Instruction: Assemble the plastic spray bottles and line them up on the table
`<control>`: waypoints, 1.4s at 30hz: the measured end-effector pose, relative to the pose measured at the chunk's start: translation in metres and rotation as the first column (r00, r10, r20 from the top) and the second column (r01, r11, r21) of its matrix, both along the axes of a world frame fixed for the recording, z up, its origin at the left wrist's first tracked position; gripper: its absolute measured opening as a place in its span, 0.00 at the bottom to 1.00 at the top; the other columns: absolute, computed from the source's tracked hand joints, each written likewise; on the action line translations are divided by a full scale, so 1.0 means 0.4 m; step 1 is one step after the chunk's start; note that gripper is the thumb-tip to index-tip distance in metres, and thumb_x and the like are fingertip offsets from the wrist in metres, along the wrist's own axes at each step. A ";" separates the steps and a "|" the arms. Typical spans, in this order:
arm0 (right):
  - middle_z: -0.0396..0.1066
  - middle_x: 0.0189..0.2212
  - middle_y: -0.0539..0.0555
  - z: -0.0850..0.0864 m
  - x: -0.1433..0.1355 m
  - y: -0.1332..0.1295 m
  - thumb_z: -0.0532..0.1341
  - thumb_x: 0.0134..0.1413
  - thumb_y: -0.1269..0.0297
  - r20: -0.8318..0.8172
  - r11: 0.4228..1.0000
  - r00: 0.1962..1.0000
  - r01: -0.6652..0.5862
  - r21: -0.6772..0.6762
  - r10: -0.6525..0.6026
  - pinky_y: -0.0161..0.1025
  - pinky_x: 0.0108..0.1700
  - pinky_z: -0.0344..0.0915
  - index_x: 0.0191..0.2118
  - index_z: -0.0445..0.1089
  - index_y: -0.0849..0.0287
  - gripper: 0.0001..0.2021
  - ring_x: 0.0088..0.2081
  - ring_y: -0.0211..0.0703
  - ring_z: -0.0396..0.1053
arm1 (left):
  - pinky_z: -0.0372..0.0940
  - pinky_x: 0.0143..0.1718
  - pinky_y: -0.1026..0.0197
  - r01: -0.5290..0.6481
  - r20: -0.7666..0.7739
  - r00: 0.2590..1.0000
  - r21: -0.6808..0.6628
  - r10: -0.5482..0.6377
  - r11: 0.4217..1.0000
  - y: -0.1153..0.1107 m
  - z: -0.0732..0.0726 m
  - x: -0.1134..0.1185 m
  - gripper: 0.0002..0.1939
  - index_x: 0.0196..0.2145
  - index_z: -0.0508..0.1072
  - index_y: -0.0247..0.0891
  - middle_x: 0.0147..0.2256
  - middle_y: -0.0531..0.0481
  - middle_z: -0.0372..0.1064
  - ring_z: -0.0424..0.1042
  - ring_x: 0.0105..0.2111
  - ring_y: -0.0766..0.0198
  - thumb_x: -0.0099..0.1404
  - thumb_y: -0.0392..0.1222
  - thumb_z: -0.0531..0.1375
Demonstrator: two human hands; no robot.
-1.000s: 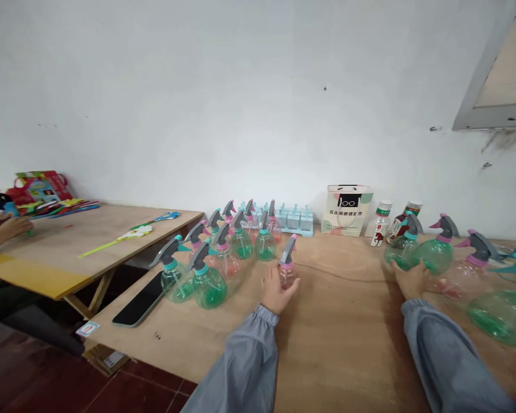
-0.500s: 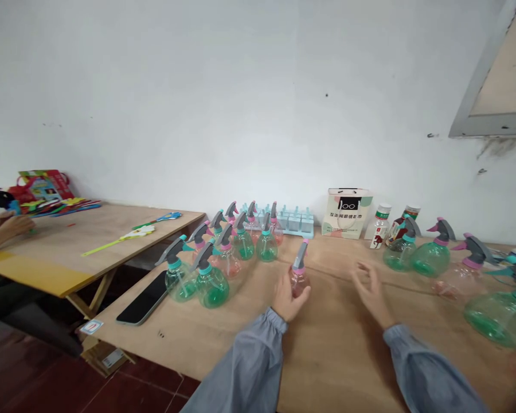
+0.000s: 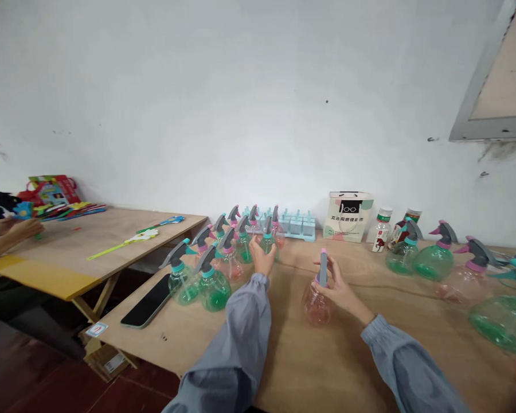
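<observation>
A pink spray bottle (image 3: 316, 307) with a grey and pink head is near the middle of the table, and my right hand (image 3: 337, 289) has its fingers around the bottle's neck. Farther back and left, my left hand (image 3: 263, 256) is at a green spray bottle (image 3: 267, 242), thumb and fingers on either side of it. More green and pink spray bottles stand to the left, among them a green one (image 3: 214, 291) at the front of the group.
A black phone (image 3: 148, 304) lies at the table's left edge. Behind stand a light blue tray (image 3: 301, 229), a paper bag (image 3: 347, 217) and white bottles (image 3: 380, 230). Several spray bottles stand right. Another person's hands (image 3: 21, 232) are at the left table (image 3: 69, 275).
My left hand has let go of the pink bottle and moved back left to a green one. My right hand has moved left onto the pink bottle, which now stands nearer the front.
</observation>
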State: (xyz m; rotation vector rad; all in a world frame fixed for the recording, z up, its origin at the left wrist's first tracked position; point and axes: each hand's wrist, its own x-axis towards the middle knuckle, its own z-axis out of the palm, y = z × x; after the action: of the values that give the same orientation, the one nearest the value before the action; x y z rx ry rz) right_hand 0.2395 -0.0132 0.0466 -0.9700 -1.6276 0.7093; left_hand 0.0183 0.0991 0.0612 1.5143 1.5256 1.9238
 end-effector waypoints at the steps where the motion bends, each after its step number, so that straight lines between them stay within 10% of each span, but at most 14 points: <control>1: 0.65 0.57 0.62 -0.002 -0.004 -0.001 0.69 0.47 0.48 -0.020 1.000 1.000 0.013 -0.002 -0.013 0.49 0.51 0.72 0.63 0.54 0.49 0.39 0.60 0.55 0.63 | 0.53 0.65 0.45 -0.005 -0.049 0.999 -0.062 0.002 0.998 0.025 0.014 -0.004 0.37 0.60 0.55 0.32 0.59 0.32 0.59 0.58 0.63 0.45 0.56 0.38 0.65; 7: 0.69 0.52 0.59 -0.023 -0.034 0.000 0.66 0.50 0.50 -0.108 0.992 0.989 0.110 0.054 -0.104 0.47 0.50 0.71 0.58 0.63 0.52 0.30 0.49 0.49 0.71 | 0.55 0.61 0.39 -0.005 -0.287 0.955 -0.274 -0.077 0.962 0.049 0.023 0.010 0.30 0.60 0.56 0.33 0.60 0.28 0.61 0.60 0.62 0.41 0.62 0.37 0.60; 14: 0.73 0.37 0.53 -0.034 -0.043 -0.004 0.64 0.51 0.47 -0.224 0.986 0.961 0.170 0.004 -0.165 0.42 0.43 0.71 0.54 0.69 0.53 0.26 0.38 0.45 0.72 | 0.57 0.57 0.40 -0.034 -0.523 0.851 -0.135 -0.042 0.990 -0.112 -0.062 0.013 0.24 0.55 0.66 0.38 0.51 0.37 0.66 0.66 0.54 0.44 0.63 0.49 0.59; 22: 0.75 0.31 0.53 -0.068 0.030 -0.015 0.66 0.42 0.38 -0.393 0.907 0.820 0.405 -0.114 -0.416 0.42 0.38 0.72 0.37 0.75 0.55 0.25 0.33 0.43 0.73 | 0.65 0.53 0.45 0.301 -0.338 0.903 0.058 -0.265 0.952 -0.209 -0.158 0.027 0.27 0.53 0.64 0.41 0.46 0.41 0.69 0.71 0.50 0.49 0.58 0.48 0.64; 34: 0.79 0.41 0.55 -0.030 0.045 -0.074 0.70 0.43 0.50 -0.554 0.989 0.819 0.132 -0.072 -0.150 0.47 0.47 0.72 0.51 0.73 0.51 0.26 0.43 0.51 0.77 | 0.64 0.57 0.42 0.403 -0.273 0.885 0.040 -0.378 0.914 -0.197 -0.166 0.012 0.35 0.56 0.61 0.39 0.51 0.40 0.69 0.70 0.54 0.47 0.53 0.46 0.68; 42: 0.80 0.40 0.53 -0.005 0.035 -0.076 0.70 0.40 0.50 -0.686 0.976 0.697 0.096 -0.197 -0.207 0.42 0.38 0.74 0.42 0.75 0.53 0.22 0.36 0.48 0.78 | 0.65 0.56 0.40 0.455 -0.276 0.858 0.018 -0.433 0.890 -0.206 -0.137 0.006 0.32 0.53 0.64 0.40 0.49 0.41 0.71 0.71 0.53 0.46 0.53 0.45 0.69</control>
State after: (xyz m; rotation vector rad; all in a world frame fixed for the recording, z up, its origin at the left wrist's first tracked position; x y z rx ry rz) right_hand 0.2533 -0.0435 0.0446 -0.7787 -0.8100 0.9503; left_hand 0.0206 0.0165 0.0063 2.0179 1.0563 1.5776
